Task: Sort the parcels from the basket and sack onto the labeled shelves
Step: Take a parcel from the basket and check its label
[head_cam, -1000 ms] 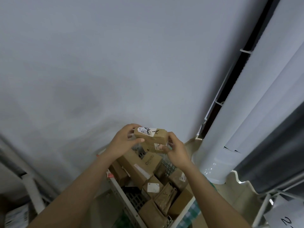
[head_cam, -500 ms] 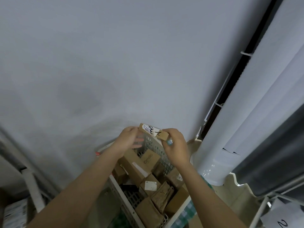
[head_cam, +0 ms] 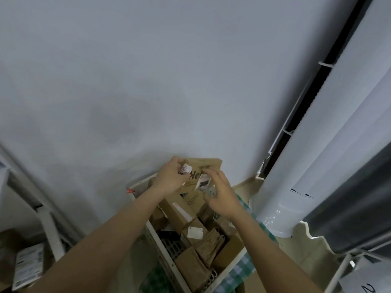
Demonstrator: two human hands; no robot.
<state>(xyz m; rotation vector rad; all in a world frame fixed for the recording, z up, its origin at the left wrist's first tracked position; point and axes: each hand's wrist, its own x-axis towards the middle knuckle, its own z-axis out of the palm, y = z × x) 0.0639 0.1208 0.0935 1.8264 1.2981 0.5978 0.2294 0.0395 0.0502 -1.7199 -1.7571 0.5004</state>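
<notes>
Your left hand point(head_cam: 171, 179) has its fingers curled round the left edge of a flat brown cardboard parcel with dark print point(head_cam: 202, 169), the thumb pressed near a small white label with dark marks point(head_cam: 184, 169). Your right hand point(head_cam: 220, 194) pinches a second white label with a dark patch point(head_cam: 203, 182) on the parcel's lower right, fingers bent in toward it; motion blur hides exactly how the fingertips sit. The parcel is held up above the far end of the white slotted plastic basket point(head_cam: 169, 258), which lies at about six o'clock from your hands and is packed with brown cardboard boxes and paper-wrapped parcels point(head_cam: 186, 210), one bearing a square white sticker point(head_cam: 195, 232). A green-and-white checked sack point(head_cam: 241, 271) shows just beside the basket at its four o'clock. At three o'clock stands a tall white column air conditioner point(head_cam: 317, 149). At eight o'clock is a white metal shelf frame point(head_cam: 49, 227), and at four o'clock, in the corner, a paper sign with a handwritten 2 point(head_cam: 369, 287).
</notes>
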